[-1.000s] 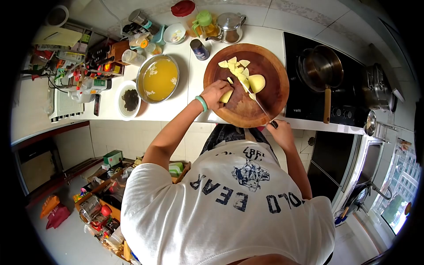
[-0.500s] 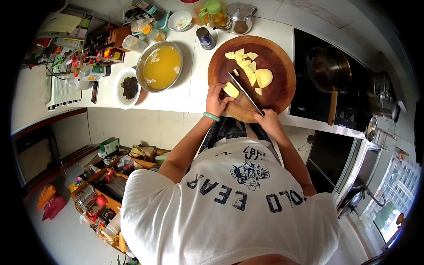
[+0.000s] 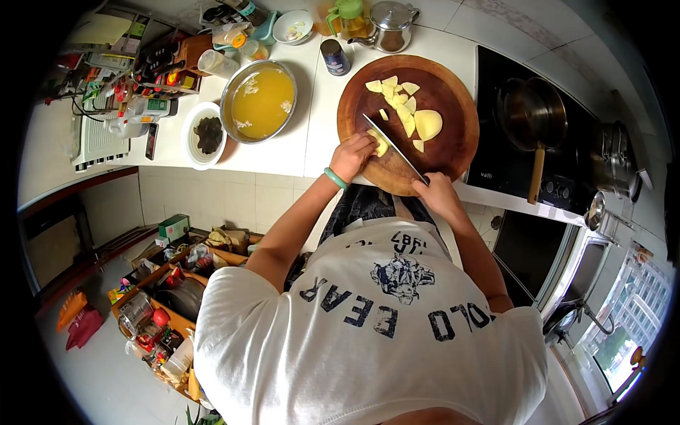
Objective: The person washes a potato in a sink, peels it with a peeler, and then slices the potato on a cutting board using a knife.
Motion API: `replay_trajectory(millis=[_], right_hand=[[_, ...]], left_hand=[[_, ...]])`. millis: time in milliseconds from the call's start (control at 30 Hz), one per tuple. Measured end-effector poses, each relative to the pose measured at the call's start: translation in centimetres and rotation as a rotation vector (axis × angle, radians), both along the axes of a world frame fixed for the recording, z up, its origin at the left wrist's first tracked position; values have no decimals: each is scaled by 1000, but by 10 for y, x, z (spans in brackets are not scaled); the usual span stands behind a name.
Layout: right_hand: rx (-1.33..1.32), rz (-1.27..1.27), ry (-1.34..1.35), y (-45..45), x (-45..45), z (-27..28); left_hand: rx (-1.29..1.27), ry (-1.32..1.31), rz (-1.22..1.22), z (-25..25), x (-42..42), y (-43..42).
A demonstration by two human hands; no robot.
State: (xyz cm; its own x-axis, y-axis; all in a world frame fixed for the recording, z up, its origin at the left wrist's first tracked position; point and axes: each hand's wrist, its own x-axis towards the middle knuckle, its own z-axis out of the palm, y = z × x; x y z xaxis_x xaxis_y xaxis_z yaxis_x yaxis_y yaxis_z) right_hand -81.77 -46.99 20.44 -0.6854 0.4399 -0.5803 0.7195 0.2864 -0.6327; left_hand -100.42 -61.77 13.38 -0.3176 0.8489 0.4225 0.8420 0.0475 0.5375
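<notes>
A round wooden cutting board (image 3: 453, 152) lies on the counter in front of me. My left hand (image 3: 353, 154), with a green bangle at the wrist, holds a yellow potato piece (image 3: 379, 144) down at the board's left side. My right hand (image 3: 437, 191) grips the handle of a knife (image 3: 397, 147), whose blade slants up and left over the board beside that piece. Cut potato slices (image 3: 397, 95) lie in a cluster toward the far side, and a larger potato half (image 3: 428, 125) rests right of them.
Left on the counter stand a metal bowl of yellow liquid (image 3: 262, 103) and a white bowl with dark pieces (image 3: 207, 136). A dark can (image 3: 335, 58) and a kettle (image 3: 390, 28) stand behind the board. Right is a cooktop (image 3: 496, 159) with a pan (image 3: 531, 117).
The knife has come away from the slices and now lies beside the held piece. My left fingers have closed over that piece. The whole view has shifted a little.
</notes>
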Motion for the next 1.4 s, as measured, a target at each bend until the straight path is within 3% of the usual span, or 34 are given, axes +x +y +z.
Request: replay_trajectory(millis=[267,533,600,767,1133,1400], right_hand=[[96,37,-19,-6,-1,10],[-50,-15,-93,-3,-9,-3],[74,33,-134,-7,-17,-17],[86,0,-132,-8,-15,-21],[79,50,-147,-6,-16,21],[124,77,-213,-13,-22,-11]], left_hand=[[-172,78,-98,3,-10,1],[-38,22,-91,-10,-13,3],[-56,4,-84,-10,-12,2],[-35,4,-62,-8,-10,3],[59,-83,-80,-9,-11,2],[56,-85,-63,-18,-10,1]])
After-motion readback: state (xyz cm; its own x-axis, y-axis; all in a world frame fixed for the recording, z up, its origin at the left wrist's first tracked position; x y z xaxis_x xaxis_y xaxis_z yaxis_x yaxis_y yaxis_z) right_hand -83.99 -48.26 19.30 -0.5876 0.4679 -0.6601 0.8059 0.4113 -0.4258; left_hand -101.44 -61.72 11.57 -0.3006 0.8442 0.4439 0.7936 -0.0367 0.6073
